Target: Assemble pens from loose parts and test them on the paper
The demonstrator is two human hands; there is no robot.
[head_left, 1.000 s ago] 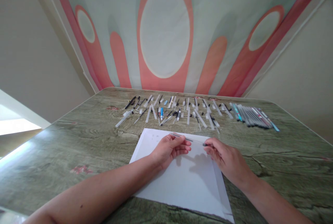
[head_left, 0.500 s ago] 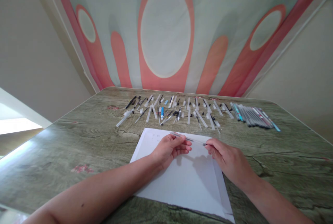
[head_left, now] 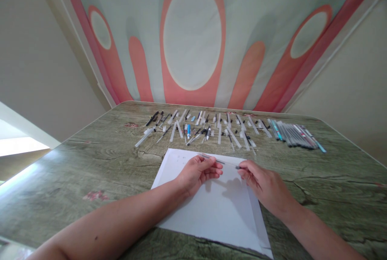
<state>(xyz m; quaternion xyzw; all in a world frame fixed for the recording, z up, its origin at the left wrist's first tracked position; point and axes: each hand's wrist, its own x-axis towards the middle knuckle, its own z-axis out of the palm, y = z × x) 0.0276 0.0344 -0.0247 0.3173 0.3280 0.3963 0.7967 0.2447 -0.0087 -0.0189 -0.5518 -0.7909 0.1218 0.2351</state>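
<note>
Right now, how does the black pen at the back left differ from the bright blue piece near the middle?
The black pen looks all dark; the bright blue piece has a white end. The black pen slants; the bright blue piece points nearly straight ahead. Both lie on the table.

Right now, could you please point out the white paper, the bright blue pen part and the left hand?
White paper (head_left: 211, 215), head view, bare lower area.
Bright blue pen part (head_left: 189, 129), head view, blue section.
Left hand (head_left: 192, 176), head view, middle of the hand.
</note>
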